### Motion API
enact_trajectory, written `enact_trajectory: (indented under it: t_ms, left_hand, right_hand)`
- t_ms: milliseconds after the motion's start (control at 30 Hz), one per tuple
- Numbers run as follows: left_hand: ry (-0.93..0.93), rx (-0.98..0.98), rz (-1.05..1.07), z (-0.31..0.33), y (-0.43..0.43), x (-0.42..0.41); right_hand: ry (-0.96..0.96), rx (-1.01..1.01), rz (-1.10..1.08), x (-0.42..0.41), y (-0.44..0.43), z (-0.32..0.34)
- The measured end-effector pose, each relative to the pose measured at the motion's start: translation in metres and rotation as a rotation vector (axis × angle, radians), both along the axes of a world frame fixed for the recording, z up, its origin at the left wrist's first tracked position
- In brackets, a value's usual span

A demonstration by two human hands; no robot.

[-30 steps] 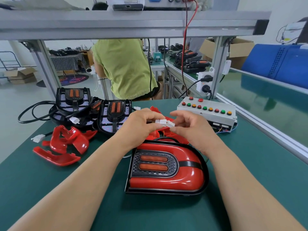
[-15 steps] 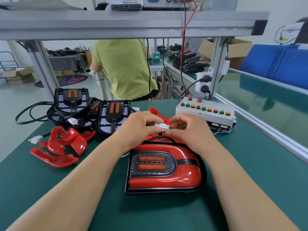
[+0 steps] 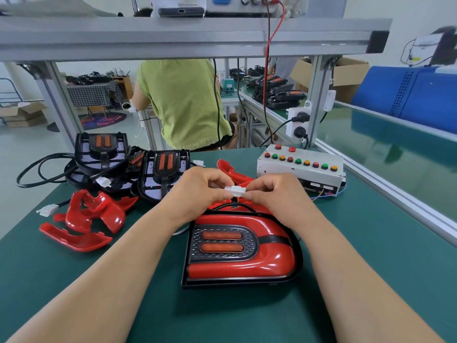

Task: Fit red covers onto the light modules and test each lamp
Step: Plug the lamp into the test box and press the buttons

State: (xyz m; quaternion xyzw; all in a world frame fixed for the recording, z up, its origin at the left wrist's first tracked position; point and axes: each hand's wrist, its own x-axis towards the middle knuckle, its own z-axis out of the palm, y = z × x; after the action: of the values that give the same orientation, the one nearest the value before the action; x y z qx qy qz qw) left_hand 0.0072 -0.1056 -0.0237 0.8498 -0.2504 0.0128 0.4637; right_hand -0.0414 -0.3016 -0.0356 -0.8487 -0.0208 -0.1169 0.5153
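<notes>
Left hand: thumb and fingers pinch the left end of the white connector. Right hand: thumb and fingers pinch the right end of the same part. The connector sits between the two hands, raised above the counter. Its two white halves touch; whether they are fully seated cannot be told.

Covered lamp: lies flat on the counter directly below and in front of both hands, between the forearms. Its red cover is fitted over a black base, with two orange lenses in a dark grille on the left-hand side. A black lead arches up from its far edge beneath the hands.

Loose red covers: piled on the counter well to the left of the left hand. One more red cover lies just beyond the hands, partly hidden by them.

Uncovered light modules: black, with orange lenses, just beyond the left hand; further ones lie to their left, amid a black cable. A spare white plug lies beside the loose red covers.

Test box: white, with rows of red, green and amber buttons, just beyond the right hand.

Beyond the counter, a person in a green shirt sits facing away.
</notes>
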Motion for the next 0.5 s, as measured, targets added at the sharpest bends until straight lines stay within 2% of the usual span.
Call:
enact_trajectory:
  t_ms: [500]
  left_hand:
    - [-0.003, -0.017, -0.015, -0.0044, 0.0006, 0.0045]
  right_hand:
    - [-0.006, 0.027, 0.003, 0.0014, 0.0037, -0.0033]
